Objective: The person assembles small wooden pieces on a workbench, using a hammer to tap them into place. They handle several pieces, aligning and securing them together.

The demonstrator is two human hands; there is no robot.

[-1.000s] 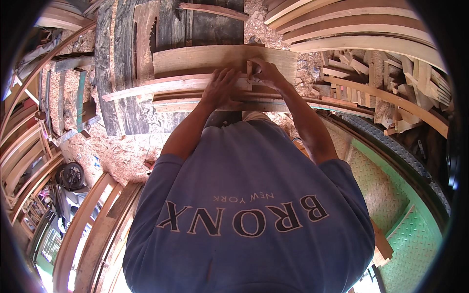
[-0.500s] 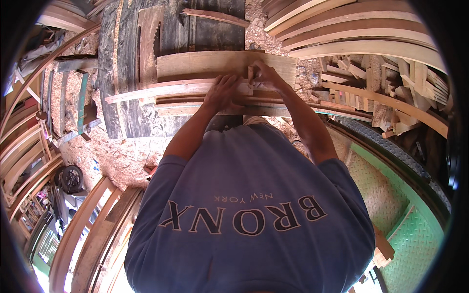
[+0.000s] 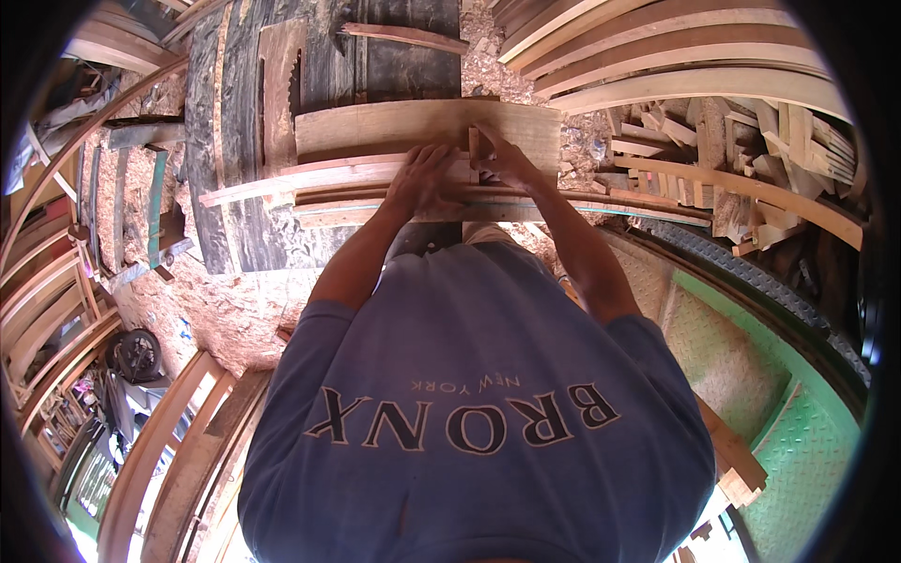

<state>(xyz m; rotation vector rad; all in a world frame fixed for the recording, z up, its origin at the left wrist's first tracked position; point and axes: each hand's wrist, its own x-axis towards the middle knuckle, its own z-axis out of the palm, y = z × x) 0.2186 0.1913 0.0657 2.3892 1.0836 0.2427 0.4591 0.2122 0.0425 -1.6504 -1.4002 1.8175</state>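
My left hand (image 3: 422, 176) lies over a long pale wooden strip (image 3: 328, 172), its fingers bent across the upper face near the right end. My right hand (image 3: 511, 165) pinches a small flat piece of wood (image 3: 474, 148), which stands against the end of that strip. Part of this piece and some of the fingertips are hidden or in shadow. Behind both hands lies a wide wooden board (image 3: 375, 127). On the near side, more narrow wooden strips (image 3: 338, 208) run parallel, passing under my forearms.
A dark, worn bench top (image 3: 225, 113) carries the work, with a loose stick (image 3: 404, 38) at its far side. Curved wooden pieces (image 3: 694, 52) are stacked at the far right, above a heap of offcuts (image 3: 779, 141). Green metal plate (image 3: 807, 450) lies lower right.
The small wood piece has turned a little and shifted in my right hand's pinch. The left hand stays on the strip. The whole view has slid slightly.
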